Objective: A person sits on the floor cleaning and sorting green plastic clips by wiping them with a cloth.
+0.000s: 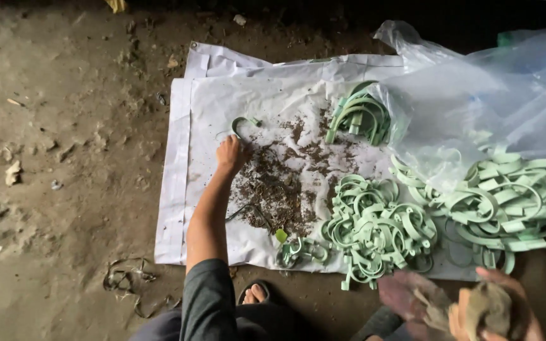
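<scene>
My left hand (230,153) reaches out over a white sheet (178,189). Its fingers close on the lower end of a single pale green plastic clip (242,123). Right of that hand a patch of dark brown debris (279,183) is spread on the sheet. My right hand (494,309) is low at the bottom right, blurred, gripping a crumpled brown rag (485,306). A heap of the same green clips (374,230) lies between my two hands.
A larger heap of clips (507,196) spills from a clear plastic bag (475,95) at the right. A bundle of clips (360,117) lies at the back, a few more (298,251) at the sheet's front edge. Dirt floor (64,158) surrounds the sheet. My sandalled foot (255,293) is below.
</scene>
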